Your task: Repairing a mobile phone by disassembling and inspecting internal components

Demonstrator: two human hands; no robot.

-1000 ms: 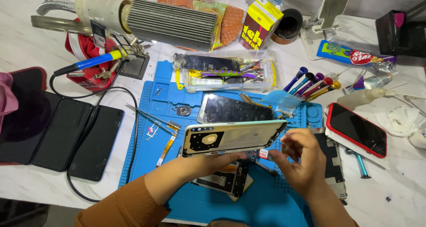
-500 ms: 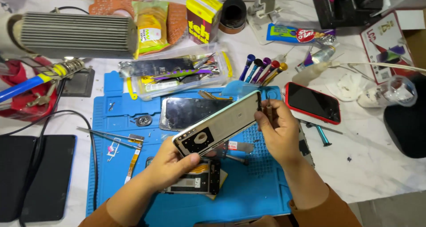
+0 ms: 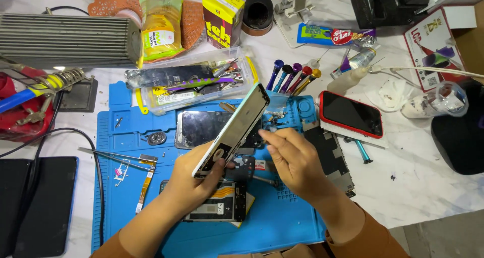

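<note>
White marble-look tabletop (image 3: 428, 187), blue silicone repair mat (image 3: 282, 222). Pale-green slim phone body (image 3: 233, 129) above mat, long axis diagonal, top far-right. Left hand (image 3: 194, 180) clasps lower end; right hand (image 3: 295, 159) fingers pressed together beside it.

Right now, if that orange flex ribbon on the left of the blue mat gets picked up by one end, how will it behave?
The orange flex ribbon looks thin and flat, so it would probably droop and bend instead of staying straight. It seems very light and could slide on the blue mat if pushed. It likely creases or tears easily, so pinch it gently.
</note>
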